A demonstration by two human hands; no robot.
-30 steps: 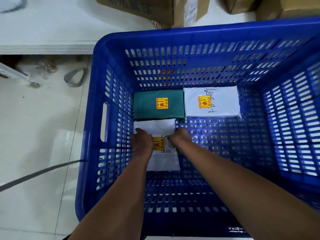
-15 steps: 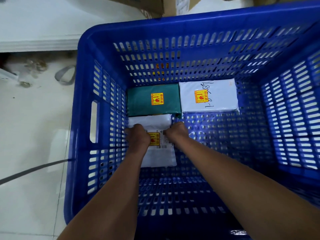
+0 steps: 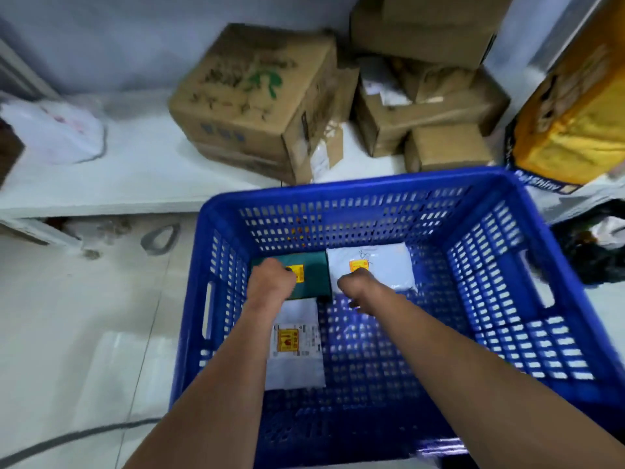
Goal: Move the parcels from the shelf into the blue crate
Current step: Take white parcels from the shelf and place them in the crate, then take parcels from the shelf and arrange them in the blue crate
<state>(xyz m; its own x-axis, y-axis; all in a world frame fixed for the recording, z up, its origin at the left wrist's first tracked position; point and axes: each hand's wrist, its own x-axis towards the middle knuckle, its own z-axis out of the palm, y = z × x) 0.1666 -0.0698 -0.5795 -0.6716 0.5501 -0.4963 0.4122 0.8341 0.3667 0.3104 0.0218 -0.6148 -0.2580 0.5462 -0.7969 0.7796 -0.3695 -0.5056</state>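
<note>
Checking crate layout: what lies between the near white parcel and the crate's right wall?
Head view: nothing; only bare crate floor stretches from the near white parcel to the right wall.

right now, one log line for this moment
blue crate: three parcels inside | left hand: empty, above green parcel | right hand: empty

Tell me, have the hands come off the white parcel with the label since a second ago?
Yes. Both hands, left and right, moved toward the crate's far wall, leaving the labelled parcel beside the left wall.
</note>
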